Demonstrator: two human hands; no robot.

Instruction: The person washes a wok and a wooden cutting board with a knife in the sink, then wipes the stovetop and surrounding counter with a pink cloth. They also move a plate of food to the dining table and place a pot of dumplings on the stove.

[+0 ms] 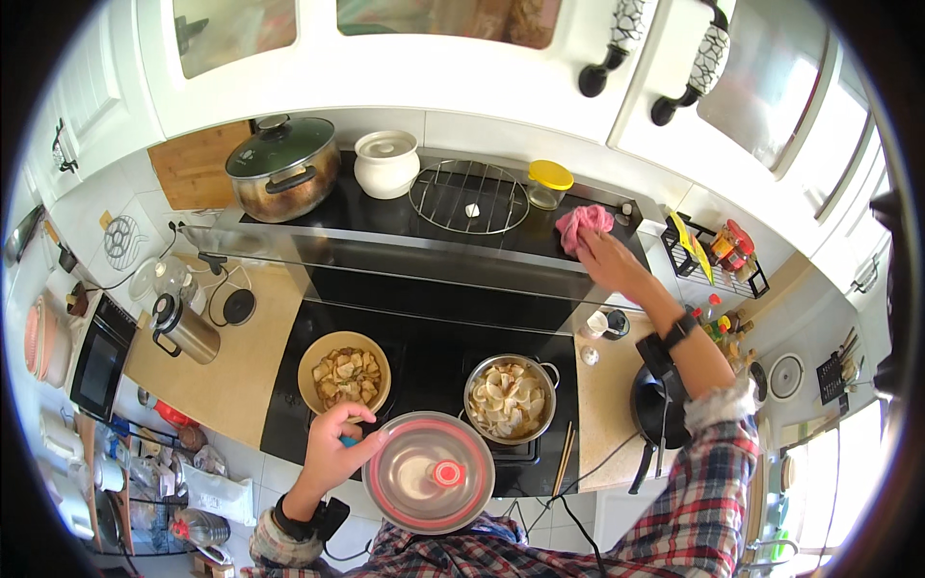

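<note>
My left hand (336,448) holds a round see-through lid (401,498) by its left rim, thumb on top. The lid has a pink-red ring and a red vent piece near its centre. A small bit of something blue shows at the palm, too hidden to name. Out to the right, my right hand (611,264) reaches up onto the black top of the range hood (448,249), its fingers on a crumpled pink cloth (587,220). Below, a beige bowl of cooked food chunks (347,376) and a two-handled metal pot of pale slices (507,397) stand on the black cooktop (426,361).
On the hood stand a lidded pot (282,173), a white jar (386,166), a round wire rack (470,196) and a yellow-lidded container (549,184). Chopsticks (564,459) lie right of the metal pot. A wok (650,404) sits at right, a thermos jug (184,332) at left.
</note>
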